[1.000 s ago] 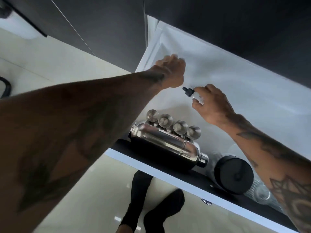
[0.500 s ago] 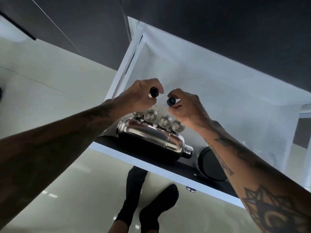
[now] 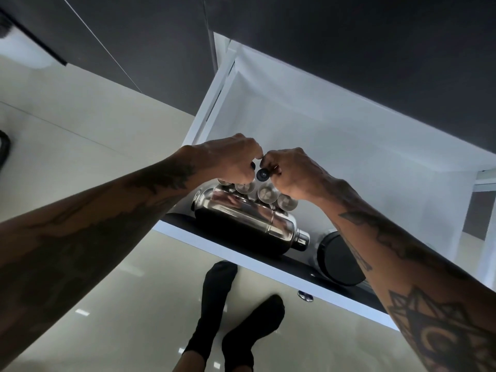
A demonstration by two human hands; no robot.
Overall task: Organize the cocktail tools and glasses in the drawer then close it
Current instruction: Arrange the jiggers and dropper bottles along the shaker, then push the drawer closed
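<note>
The white drawer (image 3: 335,146) stands pulled out. A steel cocktail shaker (image 3: 249,218) lies on its side along the drawer's front wall. Behind it stands a row of small steel cups (image 3: 267,191). My right hand (image 3: 290,173) is closed on a small dropper bottle with a black cap (image 3: 262,175), held just above the cups. My left hand (image 3: 228,159) is closed on a second dark-capped bottle (image 3: 252,165), almost hidden by the fingers. The knuckles of the two hands touch.
A black round lid or jar (image 3: 338,259) sits right of the shaker, partly behind my right forearm. The drawer front (image 3: 220,247) has a small metal knob (image 3: 305,295). Dark cabinet fronts (image 3: 150,44) rise behind. My feet in black socks (image 3: 236,312) stand on the glossy floor.
Both hands came back from the drawer's far side to just above the cups, each with a small bottle. In the last half second they closed together until they touch.
</note>
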